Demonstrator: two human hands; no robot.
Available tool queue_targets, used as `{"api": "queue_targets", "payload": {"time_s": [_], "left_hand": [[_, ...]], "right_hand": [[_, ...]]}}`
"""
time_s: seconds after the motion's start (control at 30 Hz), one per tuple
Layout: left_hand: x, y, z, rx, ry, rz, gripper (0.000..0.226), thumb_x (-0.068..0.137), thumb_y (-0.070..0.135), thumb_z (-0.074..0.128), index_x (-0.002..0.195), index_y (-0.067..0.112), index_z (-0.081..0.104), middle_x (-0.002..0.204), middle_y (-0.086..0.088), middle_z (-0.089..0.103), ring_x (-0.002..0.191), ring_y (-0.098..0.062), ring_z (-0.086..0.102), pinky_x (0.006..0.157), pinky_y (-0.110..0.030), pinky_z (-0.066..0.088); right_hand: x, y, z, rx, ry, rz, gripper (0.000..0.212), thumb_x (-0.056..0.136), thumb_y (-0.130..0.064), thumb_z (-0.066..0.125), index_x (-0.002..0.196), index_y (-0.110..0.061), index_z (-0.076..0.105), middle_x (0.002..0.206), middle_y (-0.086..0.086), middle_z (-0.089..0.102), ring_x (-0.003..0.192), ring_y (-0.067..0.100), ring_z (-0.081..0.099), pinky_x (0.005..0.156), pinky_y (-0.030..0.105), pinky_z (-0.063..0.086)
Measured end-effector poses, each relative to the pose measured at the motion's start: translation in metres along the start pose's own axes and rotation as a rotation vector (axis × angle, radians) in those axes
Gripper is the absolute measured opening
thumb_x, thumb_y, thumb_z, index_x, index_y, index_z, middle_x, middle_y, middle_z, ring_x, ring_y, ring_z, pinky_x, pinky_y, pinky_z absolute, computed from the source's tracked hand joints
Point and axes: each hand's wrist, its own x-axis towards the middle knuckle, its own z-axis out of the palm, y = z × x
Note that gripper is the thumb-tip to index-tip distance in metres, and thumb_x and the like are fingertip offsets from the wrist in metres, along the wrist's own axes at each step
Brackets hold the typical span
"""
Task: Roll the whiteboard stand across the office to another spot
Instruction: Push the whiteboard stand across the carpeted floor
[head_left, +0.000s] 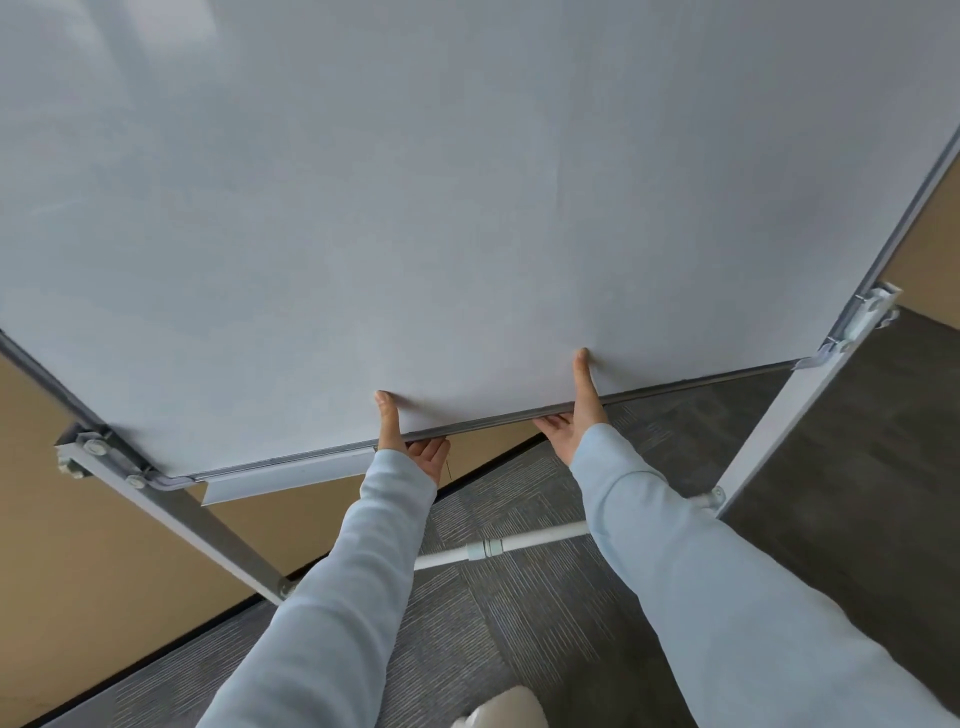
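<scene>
A large blank whiteboard (467, 182) fills the upper view, mounted between two white metal uprights, the left upright (208, 525) and the right upright (779, 431). My left hand (410, 441) grips the board's bottom edge near the middle, thumb on the front face, fingers curled underneath. My right hand (574, 415) holds the same edge a little further right, thumb up on the face, fingers under the frame. Both arms wear light blue sleeves. A white crossbar (498, 548) joins the uprights low down. The wheels are out of view.
A tan wall (78, 571) with a dark baseboard stands just behind the stand on the left and shows again at the right (924, 249). Grey patterned carpet (519, 623) covers the floor. A short pen tray (291, 478) hangs under the board's left side.
</scene>
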Motion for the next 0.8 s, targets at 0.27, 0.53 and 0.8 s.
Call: {"api": "queue_targets", "payload": {"time_s": [0.27,0.53,0.8], "left_hand": [[0.021,-0.058,0.076,0.082,-0.073,-0.079,0.115,0.062,0.070,0.068,0.146,0.007,0.021,0.148,-0.018,0.036,0.133,-0.032,0.040,0.109,-0.042,0.035],[0.053,-0.104,0.157,0.136,-0.088,-0.165,0.116,0.064,0.068,0.067,0.147,0.004,0.018,0.149,-0.018,0.033,0.135,-0.032,0.038,0.110,-0.042,0.034],[0.061,-0.173,0.219,0.214,-0.208,-0.275,0.111,0.068,0.066,0.066,0.147,0.005,0.017,0.147,-0.019,0.036,0.130,-0.033,0.045,0.101,-0.039,0.041]], "right_hand": [[0.033,-0.072,-0.047,0.061,0.040,-0.072,0.053,0.073,-0.064,0.075,0.102,-0.022,0.061,0.125,0.009,0.062,0.118,0.027,0.059,0.106,0.045,0.049],[0.069,-0.139,-0.078,0.110,0.138,-0.150,0.058,0.075,-0.063,0.074,0.111,-0.018,0.062,0.123,0.009,0.065,0.117,0.026,0.061,0.105,0.044,0.050],[0.089,-0.210,-0.128,0.211,0.233,-0.242,0.056,0.077,-0.061,0.074,0.109,-0.017,0.063,0.119,0.007,0.066,0.107,0.024,0.064,0.097,0.041,0.054]]}}
